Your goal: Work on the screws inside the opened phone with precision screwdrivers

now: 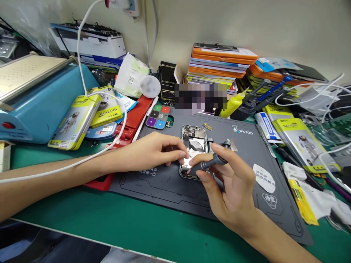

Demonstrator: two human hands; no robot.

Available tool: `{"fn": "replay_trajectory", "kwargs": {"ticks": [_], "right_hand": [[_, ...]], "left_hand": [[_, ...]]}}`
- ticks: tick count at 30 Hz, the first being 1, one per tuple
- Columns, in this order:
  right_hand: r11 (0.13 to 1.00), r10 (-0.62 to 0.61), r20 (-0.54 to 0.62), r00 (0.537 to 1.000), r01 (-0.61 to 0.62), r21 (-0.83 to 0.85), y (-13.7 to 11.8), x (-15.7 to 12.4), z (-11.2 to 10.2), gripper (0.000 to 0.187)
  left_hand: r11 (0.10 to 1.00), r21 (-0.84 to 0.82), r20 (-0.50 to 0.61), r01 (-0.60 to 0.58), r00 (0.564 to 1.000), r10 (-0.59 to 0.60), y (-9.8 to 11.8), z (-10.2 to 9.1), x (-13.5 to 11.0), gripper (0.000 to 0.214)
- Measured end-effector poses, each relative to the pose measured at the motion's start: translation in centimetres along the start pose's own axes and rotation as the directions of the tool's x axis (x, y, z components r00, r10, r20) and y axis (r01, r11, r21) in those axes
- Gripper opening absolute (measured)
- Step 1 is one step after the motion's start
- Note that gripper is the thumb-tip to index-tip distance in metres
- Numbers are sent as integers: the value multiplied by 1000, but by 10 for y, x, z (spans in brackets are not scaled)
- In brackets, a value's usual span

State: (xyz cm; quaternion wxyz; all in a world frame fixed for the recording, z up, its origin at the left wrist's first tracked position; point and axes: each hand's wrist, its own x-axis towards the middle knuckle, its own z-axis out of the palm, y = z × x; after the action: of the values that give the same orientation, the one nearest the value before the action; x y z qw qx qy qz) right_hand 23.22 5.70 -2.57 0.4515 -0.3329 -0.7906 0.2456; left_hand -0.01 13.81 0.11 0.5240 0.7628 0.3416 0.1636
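While clasping grey tool (205, 165) in right hand (234, 186), curling left hand (160, 149) at component-filled opened phone (196, 144), its fingertip hold unclear

Exposure's bright and fairly even, light seemingly from overhead, source out of frame. Mat (167, 186) reads mostly matte, its printing fairly sharp; soft shadows under both hands. Phone (196, 143) on the mat: white parts near blown out. Wall (233, 25) behind the mat: smooth shading, darker toward the upper right. Pixelated block (200, 98) at the mat's far edge, detail gone. Wide-angle stretch left of the mat, plastic bag (41, 18) soft.
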Motion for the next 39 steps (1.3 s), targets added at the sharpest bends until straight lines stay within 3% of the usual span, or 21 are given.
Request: {"fn": "replay_trajectory", "kwargs": {"ticks": [7,17,22,29,36,39], "right_hand": [[1000,-5,25,1000,5,10,1,3,1,84],[991,-79,48,996,84,-109,3,3,1,89],[964,-159,136,978,183,-191,-3,13,-8,76],[968,-172,109,979,189,-164,-4,13,-9,70],[968,-174,80,982,185,-170,-6,12,-9,64],[960,-200,79,977,211,-182,-9,13,-9,63]], "left_hand": [[1000,26,-2,-14,1000,14,3,-1,-1,26],[999,47,-3,4,1000,-4,3,-1,0,26],[998,33,-21,-46,999,46,1,0,0,25],[994,78,-33,-79,996,82,-2,1,-1,24],[995,81,-125,-52,990,62,7,6,-1,30],[972,220,-237,-82,962,135,7,6,0,31]]}}
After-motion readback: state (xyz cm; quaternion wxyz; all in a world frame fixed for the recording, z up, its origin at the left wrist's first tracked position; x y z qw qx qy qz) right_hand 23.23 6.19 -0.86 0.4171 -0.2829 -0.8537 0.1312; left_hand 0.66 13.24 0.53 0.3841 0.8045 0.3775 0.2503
